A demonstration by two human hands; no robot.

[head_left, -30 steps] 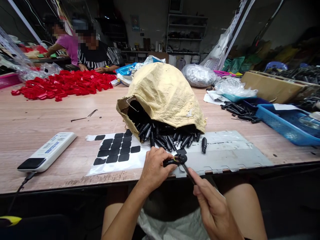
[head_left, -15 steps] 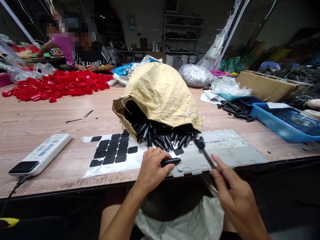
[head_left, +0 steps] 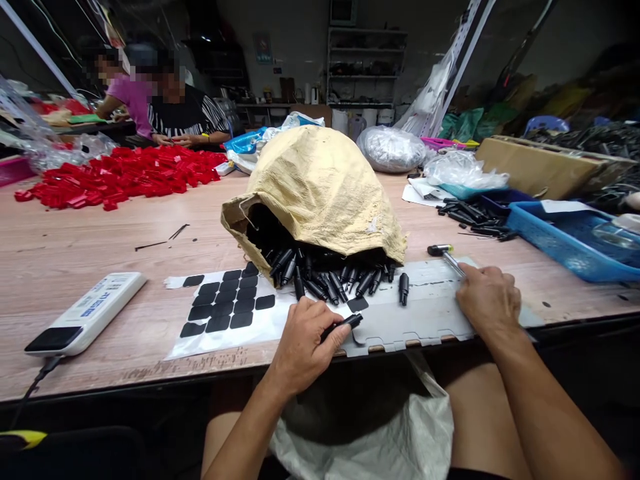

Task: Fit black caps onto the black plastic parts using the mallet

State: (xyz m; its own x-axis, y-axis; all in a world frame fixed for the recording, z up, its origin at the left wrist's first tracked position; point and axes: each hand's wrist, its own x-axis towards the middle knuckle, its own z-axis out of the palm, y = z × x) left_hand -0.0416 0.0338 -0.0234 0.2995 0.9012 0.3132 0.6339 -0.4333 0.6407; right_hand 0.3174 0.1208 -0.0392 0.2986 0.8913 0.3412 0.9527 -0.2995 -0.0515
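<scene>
My left hand [head_left: 303,343] pinches a black plastic tube [head_left: 354,321] between thumb and fingers, just above the front edge of a grey sheet [head_left: 425,317]. At the sheet's right part, my right hand [head_left: 489,299] is closed round the handle of a small hammer [head_left: 454,264]; its head points left and away from me. One loose black tube [head_left: 403,289] stands or lies on the sheet between my hands. More black tubes [head_left: 333,287] spill from the mouth of a yellowish sack [head_left: 320,180]. White backing paper with black square stickers [head_left: 227,297] lies left of my left hand.
A white power bank [head_left: 93,310] with a cable lies at left. Red plastic parts [head_left: 125,175] are heaped behind it, near two people. A blue basket [head_left: 565,247] and black parts [head_left: 475,217] sit at right. A pale sack [head_left: 375,433] hangs at my lap.
My right hand has moved right and away from me with the hammer, lowering it to the sheet. A loose tube now shows between my hands. My left hand keeps its tube, now tilted upward.
</scene>
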